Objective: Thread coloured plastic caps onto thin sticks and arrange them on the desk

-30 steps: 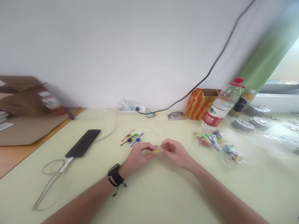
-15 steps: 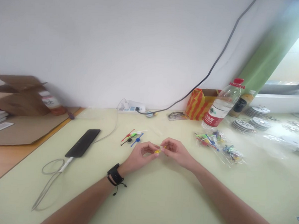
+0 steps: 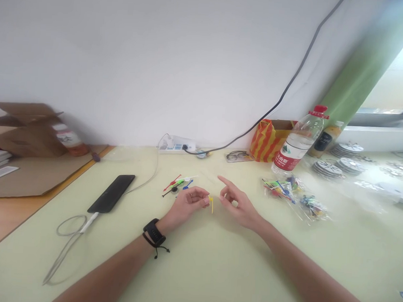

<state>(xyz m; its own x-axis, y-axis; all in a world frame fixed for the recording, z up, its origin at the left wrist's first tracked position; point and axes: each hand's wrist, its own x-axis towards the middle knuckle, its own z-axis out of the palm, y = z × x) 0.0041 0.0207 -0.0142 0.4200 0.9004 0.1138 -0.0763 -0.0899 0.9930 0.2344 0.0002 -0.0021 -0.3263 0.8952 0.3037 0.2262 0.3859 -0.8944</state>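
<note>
My left hand (image 3: 187, 203) is closed in a pinch on a small yellow clock hand (image 3: 212, 203), which hangs point down just off its fingertips. A black watch sits on that wrist. My right hand (image 3: 236, 202) hovers just right of the yellow piece, fingers apart, index finger stretched up and left, holding nothing. Behind my left hand lie loose red, green, blue, black and white clock hands (image 3: 179, 184) on the pale green table (image 3: 216, 264).
A clear bag of coloured clock hands (image 3: 292, 194) lies to the right. Behind it stand a water bottle (image 3: 298, 142), a striped bag (image 3: 267, 141) and stacked dials (image 3: 339, 165). A black phone (image 3: 112, 193) with cable lies left; cardboard (image 3: 28, 160) further left.
Both hands were pinching the yellow piece together. My right hand has let go and opened; the yellow hand now hangs from my left fingers alone.
</note>
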